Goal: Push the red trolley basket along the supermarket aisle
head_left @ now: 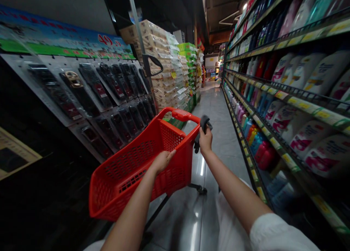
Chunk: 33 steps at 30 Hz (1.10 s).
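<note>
A red plastic shopping cart (120, 147) stands at an angle in the aisle, its perforated basket facing left. My left hand (163, 160) grips the near side rim of the basket, thumb pointing along it and the other fingers hidden behind. At the corner by the cart's handle (182, 115), my right hand (206, 138) is closed around a dark grey curved piece (205, 123). Whether that piece belongs to the cart or is a separate thing, I cannot tell. A small black part (196, 146) hangs just below it.
Shelves (290, 97) of shampoo and other bottles line the right side. Packaged belts (102, 85) hang on a display at left. Beyond it are stacked cartons (161, 61) and green boxes (190, 63). A grey tiled floor (212, 105) runs down the aisle.
</note>
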Tool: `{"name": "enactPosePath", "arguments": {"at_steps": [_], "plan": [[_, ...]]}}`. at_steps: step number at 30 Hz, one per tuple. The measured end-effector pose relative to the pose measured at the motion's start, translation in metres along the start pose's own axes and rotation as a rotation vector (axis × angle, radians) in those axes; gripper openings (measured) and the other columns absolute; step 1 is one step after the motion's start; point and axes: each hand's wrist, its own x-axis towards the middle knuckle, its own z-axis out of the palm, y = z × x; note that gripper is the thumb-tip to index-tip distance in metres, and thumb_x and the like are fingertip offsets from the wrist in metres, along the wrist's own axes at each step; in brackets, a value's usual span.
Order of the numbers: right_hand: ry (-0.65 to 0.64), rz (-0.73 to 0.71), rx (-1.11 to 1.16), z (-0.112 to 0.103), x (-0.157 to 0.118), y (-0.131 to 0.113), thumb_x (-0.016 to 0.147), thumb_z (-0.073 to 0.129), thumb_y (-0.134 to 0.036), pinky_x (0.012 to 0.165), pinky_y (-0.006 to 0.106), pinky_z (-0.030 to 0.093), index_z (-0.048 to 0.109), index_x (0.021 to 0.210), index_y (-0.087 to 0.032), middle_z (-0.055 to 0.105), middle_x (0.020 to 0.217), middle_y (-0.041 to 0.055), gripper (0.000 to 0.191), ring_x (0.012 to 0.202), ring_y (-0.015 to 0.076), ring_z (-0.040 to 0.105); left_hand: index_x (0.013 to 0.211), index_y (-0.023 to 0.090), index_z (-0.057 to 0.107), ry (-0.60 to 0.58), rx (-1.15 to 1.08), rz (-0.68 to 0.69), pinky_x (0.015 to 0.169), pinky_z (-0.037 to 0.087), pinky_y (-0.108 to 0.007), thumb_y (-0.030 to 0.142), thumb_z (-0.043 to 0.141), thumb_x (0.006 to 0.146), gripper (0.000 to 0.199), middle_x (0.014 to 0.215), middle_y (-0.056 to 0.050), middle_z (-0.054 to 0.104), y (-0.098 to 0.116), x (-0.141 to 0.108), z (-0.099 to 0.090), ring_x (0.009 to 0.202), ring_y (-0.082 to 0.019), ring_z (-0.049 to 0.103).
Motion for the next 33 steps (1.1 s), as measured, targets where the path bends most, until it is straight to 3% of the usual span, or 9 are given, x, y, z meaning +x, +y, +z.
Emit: {"name": "enactPosePath", "arguments": {"at_steps": [3, 5, 9, 12, 15, 18, 23, 28, 33], "plan": [[-0.075, 0.047, 0.099, 0.004, -0.028, 0.009, 0.085, 0.054, -0.044, 0.117, 0.045, 0.032, 0.061, 0.123, -0.018, 0.063, 0.134, 0.0105, 0.047, 0.132, 0.0221, 0.051, 0.056, 0.021, 0.038, 0.002, -0.012, 0.006, 0.054, 0.027, -0.027, 0.082, 0.025, 0.081, 0.067, 0.056, 0.002, 0.033, -0.005, 0.002, -0.004, 0.055, -0.012, 0.031], [-0.086, 0.129, 0.204, 0.005, -0.030, 0.013, 0.082, 0.059, -0.044, 0.114, 0.045, 0.038, 0.063, 0.120, -0.018, 0.067, 0.129, 0.0094, 0.046, 0.125, 0.0226, 0.057, 0.058, 0.020, 0.043, -0.016, -0.044, 0.006, 0.055, 0.031, -0.027, 0.081, 0.026, 0.081, 0.067, 0.056, 0.001, 0.038, -0.008, 0.002, -0.007, 0.056, -0.013, 0.035], [-0.062, 0.317, 0.386, 0.007, 0.006, 0.016, 0.078, 0.064, -0.043, 0.093, 0.039, 0.056, 0.063, 0.111, -0.019, 0.074, 0.105, 0.0052, 0.041, 0.099, 0.0212, 0.069, 0.062, 0.019, 0.050, -0.051, -0.078, -0.016, 0.056, 0.036, -0.028, 0.079, 0.028, 0.082, 0.068, 0.058, 0.000, 0.044, -0.008, 0.000, -0.009, 0.058, -0.014, 0.040], [-0.073, 0.359, 0.433, 0.009, 0.034, 0.016, 0.077, 0.066, -0.046, 0.085, 0.035, 0.059, 0.064, 0.107, -0.018, 0.073, 0.095, 0.0038, 0.041, 0.091, 0.0203, 0.071, 0.063, 0.018, 0.051, -0.048, -0.070, -0.019, 0.058, 0.038, -0.028, 0.078, 0.028, 0.084, 0.067, 0.059, -0.001, 0.046, -0.006, 0.002, -0.007, 0.059, -0.015, 0.043], [-0.069, 0.264, 0.368, 0.009, 0.037, 0.018, 0.083, 0.062, -0.050, 0.089, 0.037, 0.058, 0.065, 0.110, -0.017, 0.073, 0.100, 0.0053, 0.043, 0.096, 0.0207, 0.070, 0.063, 0.018, 0.051, -0.024, -0.058, 0.001, 0.061, 0.041, -0.029, 0.076, 0.026, 0.085, 0.067, 0.061, -0.002, 0.049, -0.002, 0.007, -0.004, 0.062, -0.016, 0.046], [-0.052, 0.052, 0.205, 0.009, 0.021, 0.024, 0.087, 0.059, -0.047, 0.108, 0.042, 0.047, 0.062, 0.123, -0.019, 0.069, 0.122, 0.0075, 0.045, 0.119, 0.0219, 0.062, 0.063, 0.018, 0.051, 0.005, -0.060, 0.001, 0.065, 0.044, -0.029, 0.076, 0.023, 0.086, 0.068, 0.063, -0.004, 0.052, 0.004, 0.015, 0.001, 0.067, -0.018, 0.050], [-0.242, -0.209, 0.034, 0.003, -0.016, 0.038, 0.093, 0.054, -0.033, 0.122, 0.041, 0.029, 0.056, 0.138, -0.026, 0.041, 0.157, 0.0039, 0.045, 0.145, 0.0202, 0.039, 0.064, 0.018, 0.054, 0.036, -0.088, 0.003, 0.071, 0.047, -0.030, 0.075, 0.022, 0.086, 0.069, 0.065, -0.005, 0.056, 0.013, 0.027, 0.007, 0.070, -0.020, 0.054], [-0.395, -0.262, -0.026, -0.003, -0.042, 0.051, 0.093, 0.048, -0.020, 0.123, 0.040, 0.029, 0.056, 0.140, -0.028, 0.031, 0.162, 0.0012, 0.049, 0.147, 0.0198, 0.035, 0.062, 0.019, 0.053, 0.075, -0.094, 0.008, 0.070, 0.048, -0.031, 0.074, 0.024, 0.086, 0.067, 0.063, -0.006, 0.056, 0.014, 0.031, 0.009, 0.068, -0.021, 0.055], [-0.232, -0.177, 0.014, 0.003, -0.022, 0.046, 0.094, 0.049, -0.028, 0.123, 0.043, 0.026, 0.052, 0.143, -0.025, 0.030, 0.163, 0.0037, 0.050, 0.148, 0.0213, 0.033, 0.061, 0.019, 0.052, 0.084, -0.111, 0.008, 0.069, 0.047, -0.030, 0.073, 0.028, 0.086, 0.064, 0.062, -0.005, 0.056, 0.013, 0.031, 0.009, 0.068, -0.021, 0.055]]}}
